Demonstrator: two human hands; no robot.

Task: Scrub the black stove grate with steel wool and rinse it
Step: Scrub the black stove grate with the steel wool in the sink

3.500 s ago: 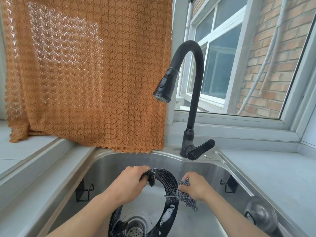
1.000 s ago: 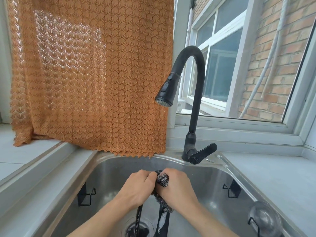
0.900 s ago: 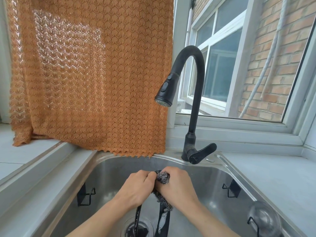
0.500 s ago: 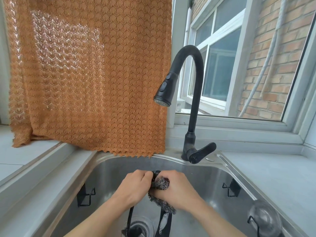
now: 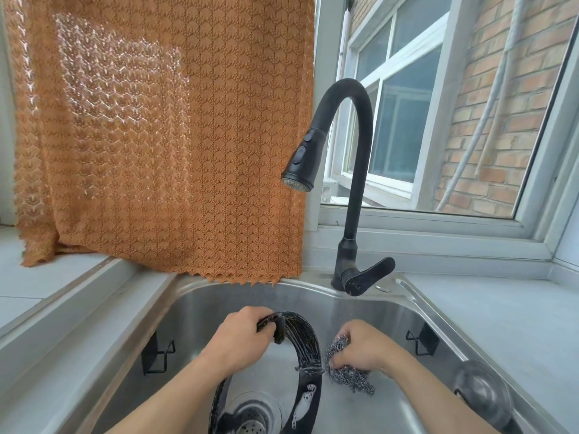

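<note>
Grate (image 5: pixel 305 349) in sink (image 5: pixel 404 311), faucet (image 5: pixel 351 189) behind

Readable text: none could be made out anywhere in the head view.
Matte black gooseneck faucet (image 5: pixel 355 170): its lever handle bore a small pale mark, too small to read.
Black ring-shaped stove grate (image 5: pixel 305 343): it carried only white suds and scratches, with no lettering or numbers.
</note>
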